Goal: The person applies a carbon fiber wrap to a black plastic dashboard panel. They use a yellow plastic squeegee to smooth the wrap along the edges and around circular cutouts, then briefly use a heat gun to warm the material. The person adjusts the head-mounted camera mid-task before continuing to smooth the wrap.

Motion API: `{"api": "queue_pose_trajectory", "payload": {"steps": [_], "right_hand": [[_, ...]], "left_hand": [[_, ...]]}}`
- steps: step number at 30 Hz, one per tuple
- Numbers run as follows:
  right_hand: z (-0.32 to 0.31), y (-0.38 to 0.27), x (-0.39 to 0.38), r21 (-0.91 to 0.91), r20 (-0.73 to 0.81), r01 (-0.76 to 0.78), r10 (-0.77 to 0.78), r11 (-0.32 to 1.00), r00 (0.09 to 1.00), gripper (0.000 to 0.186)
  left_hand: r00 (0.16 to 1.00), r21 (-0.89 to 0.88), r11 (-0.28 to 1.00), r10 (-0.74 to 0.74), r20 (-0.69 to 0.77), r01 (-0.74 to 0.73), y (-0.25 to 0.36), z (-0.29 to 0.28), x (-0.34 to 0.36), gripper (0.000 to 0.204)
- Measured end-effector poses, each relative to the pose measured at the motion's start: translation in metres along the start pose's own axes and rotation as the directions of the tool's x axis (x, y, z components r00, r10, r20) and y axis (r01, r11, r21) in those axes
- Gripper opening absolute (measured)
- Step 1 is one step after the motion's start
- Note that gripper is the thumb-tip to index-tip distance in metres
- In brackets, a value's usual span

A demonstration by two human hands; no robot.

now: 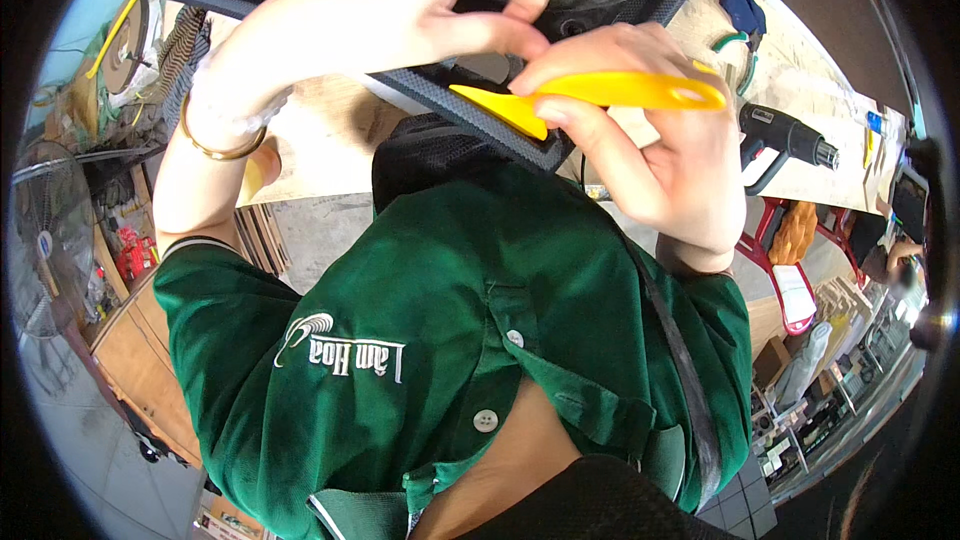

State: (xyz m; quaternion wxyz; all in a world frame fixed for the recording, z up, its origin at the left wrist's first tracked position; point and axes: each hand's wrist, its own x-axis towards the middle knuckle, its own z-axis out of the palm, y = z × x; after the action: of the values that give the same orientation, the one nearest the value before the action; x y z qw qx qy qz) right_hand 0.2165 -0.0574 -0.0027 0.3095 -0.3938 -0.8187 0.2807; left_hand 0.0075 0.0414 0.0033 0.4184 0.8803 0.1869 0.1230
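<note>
The right hand (pixel 665 150), nearer the yellow tool (pixel 630 90), pinches it between thumb and fingers; its long axis runs left to right, point leftward at the dark panel's (pixel 470 118) near rim. Farther left, the left hand (pixel 450 0) half-curls above the panel, any hold unclear.

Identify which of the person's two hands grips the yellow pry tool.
The right hand: it clasps the yellow pry tool. The left hand, with a golden bangle at its wrist, does not grip it.
</note>
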Motion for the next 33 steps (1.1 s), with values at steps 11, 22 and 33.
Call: {"api": "queue_pose_trajectory", "payload": {"steps": [11,22,33], "right_hand": [[0.008,0.003,0.024,0.016,0.059,0.091,-0.092,0.996,0.994,0.009],[-0.016,0.021,0.000,0.334,-0.642,0.097,0.152,0.937,0.751,0.026],[-0.027,0.042,-0.047,0.470,-0.534,0.186,0.110,0.863,0.838,0.027]], "left_hand": [[0.800,0.103,0.992,0.001,-0.600,0.076,-0.020,-0.002,-0.029,0.008],[0.977,0.477,0.877,0.148,-0.150,-0.060,0.009,0.021,-0.028,0.015],[0.980,0.323,0.928,-0.150,-0.132,0.185,0.042,0.035,-0.008,0.015]]}}
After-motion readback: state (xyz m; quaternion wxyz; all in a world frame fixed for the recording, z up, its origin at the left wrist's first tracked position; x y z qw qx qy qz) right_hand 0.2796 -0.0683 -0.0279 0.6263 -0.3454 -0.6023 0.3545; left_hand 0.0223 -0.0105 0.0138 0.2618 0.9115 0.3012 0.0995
